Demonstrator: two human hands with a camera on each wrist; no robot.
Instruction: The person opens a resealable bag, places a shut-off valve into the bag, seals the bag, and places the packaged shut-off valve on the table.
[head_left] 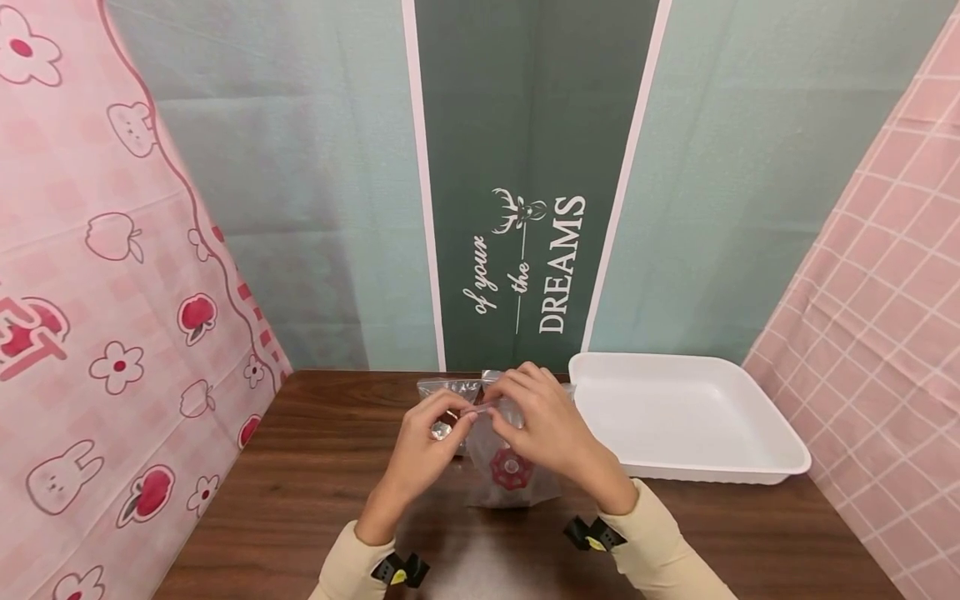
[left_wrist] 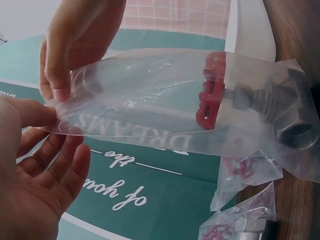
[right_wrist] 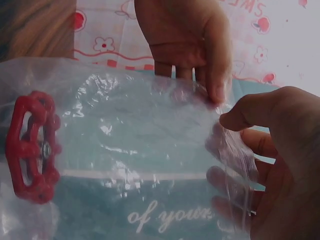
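Note:
A clear zip bag (head_left: 536, 493) stands on the table with a metal valve (left_wrist: 270, 105) inside, its red handwheel (right_wrist: 34, 150) showing through the plastic. My left hand (head_left: 427, 442) pinches the bag's top edge between thumb and index finger, the other fingers loosely bent. Close beside it, my right hand (head_left: 547, 417) grips the same edge, thumb on one side and fingers behind the plastic in the right wrist view. The valve rests at the bag's bottom, well below both hands.
Behind the hands stand more bagged valves, one bag (left_wrist: 250, 175) and another bag (left_wrist: 240, 220) with red parts. A white tray (head_left: 682, 417) lies at the right on the brown wooden table (head_left: 300, 500). Printed cloths hang around the table.

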